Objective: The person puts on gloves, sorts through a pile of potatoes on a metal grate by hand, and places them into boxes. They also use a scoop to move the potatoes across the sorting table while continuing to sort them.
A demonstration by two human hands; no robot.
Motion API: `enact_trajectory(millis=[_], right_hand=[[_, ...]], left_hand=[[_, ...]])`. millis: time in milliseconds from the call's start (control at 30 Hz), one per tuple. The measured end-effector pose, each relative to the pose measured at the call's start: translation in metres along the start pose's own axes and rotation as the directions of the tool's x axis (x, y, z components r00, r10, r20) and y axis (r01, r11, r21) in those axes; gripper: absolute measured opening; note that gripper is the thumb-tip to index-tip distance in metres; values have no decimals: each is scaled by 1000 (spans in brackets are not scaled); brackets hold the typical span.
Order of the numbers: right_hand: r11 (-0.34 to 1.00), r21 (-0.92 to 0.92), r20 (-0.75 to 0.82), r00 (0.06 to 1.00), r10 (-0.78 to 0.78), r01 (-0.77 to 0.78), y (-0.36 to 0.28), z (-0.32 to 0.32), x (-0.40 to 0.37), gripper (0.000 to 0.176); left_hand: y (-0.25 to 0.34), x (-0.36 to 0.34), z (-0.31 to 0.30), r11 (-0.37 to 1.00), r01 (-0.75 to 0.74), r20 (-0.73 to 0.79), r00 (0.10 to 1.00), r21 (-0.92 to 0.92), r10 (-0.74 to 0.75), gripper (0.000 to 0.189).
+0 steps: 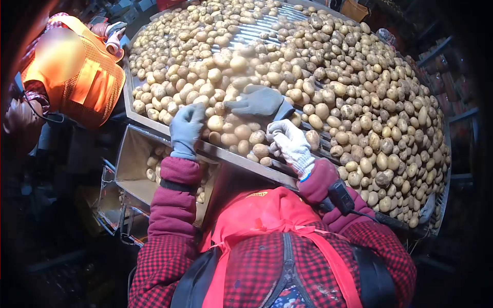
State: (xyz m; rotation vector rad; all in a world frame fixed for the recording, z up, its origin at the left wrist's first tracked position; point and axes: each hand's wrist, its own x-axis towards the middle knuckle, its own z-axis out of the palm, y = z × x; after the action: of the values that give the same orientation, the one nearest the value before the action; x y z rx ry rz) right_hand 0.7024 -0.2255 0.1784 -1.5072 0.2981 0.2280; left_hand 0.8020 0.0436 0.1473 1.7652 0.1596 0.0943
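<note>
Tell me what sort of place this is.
Probably a potato sorting or packing shed. Loose potatoes cover most of a big slatted table, a box below its edge holds more, and a co-worker in an orange vest is beside the table.

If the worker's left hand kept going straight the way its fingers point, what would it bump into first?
Most likely the potatoes just beyond the fingertips of the left hand; how close they are in depth is unclear.
</note>
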Motion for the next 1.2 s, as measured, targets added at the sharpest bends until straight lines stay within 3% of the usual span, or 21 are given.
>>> enact_trajectory(millis=[33,67,133,233,333,433,500,567,633,733,867,933,1000,1067,1100,1133,1200], right_hand=[[1000,-13,-23,1000,-1,1,3,0,3,16],[999,-20,-14,999,-42,41,5,-3,5,15],[997,7,-58,996,-73,73,14,-7,12,14],[995,-11,-173,980,-97,96,12,-17,11,13],[988,-21,-199,968,-155,154,18,-30,10,15],[986,-26,-205,965,-164,163,27,-37,7,17],[978,-57,-242,947,-210,203,31,-44,7,19],[990,76,-264,959,-98,122,27,-49,8,26],[988,136,-251,968,-32,68,14,-48,5,37],[966,-31,-337,908,-250,255,25,-36,16,34],[865,484,-95,991,-99,133,3,-23,10,39],[849,528,73,993,-90,38,-19,-17,-3,40],[897,442,175,983,-49,-34,-26,-18,-2,40],[859,495,245,969,9,-134,-26,-23,4,50],[857,503,216,976,4,-115,-26,-22,5,49],[888,451,201,980,3,-96,-28,-23,5,47],[939,339,171,985,2,-61,-37,-24,3,44]], left_hand=[[-2,-2,3,956,-189,12,981,226,191,31],[2,-4,5,796,-383,152,923,469,355,25],[3,-7,25,501,-693,351,707,519,614,36],[31,-25,60,316,-738,523,655,596,545,69],[48,-25,101,279,-755,549,634,594,545,60],[57,-15,119,208,-751,649,651,626,394,46],[44,-5,118,284,-767,597,631,575,496,37],[42,-1,110,328,-800,528,584,503,617,27],[50,-4,106,429,-785,479,615,447,626,28],[63,-7,99,530,-765,393,643,367,657,29],[76,-17,89,655,-675,297,737,338,607,30],[71,-16,89,725,-620,241,785,301,571,30],[65,-12,87,813,-553,220,829,184,514,30],[63,-13,88,874,-471,197,874,120,443,31],[73,-18,86,894,-438,244,881,100,405,31],[63,-16,89,846,-522,239,840,109,487,31],[65,-22,92,812,-565,265,813,145,518,30]])
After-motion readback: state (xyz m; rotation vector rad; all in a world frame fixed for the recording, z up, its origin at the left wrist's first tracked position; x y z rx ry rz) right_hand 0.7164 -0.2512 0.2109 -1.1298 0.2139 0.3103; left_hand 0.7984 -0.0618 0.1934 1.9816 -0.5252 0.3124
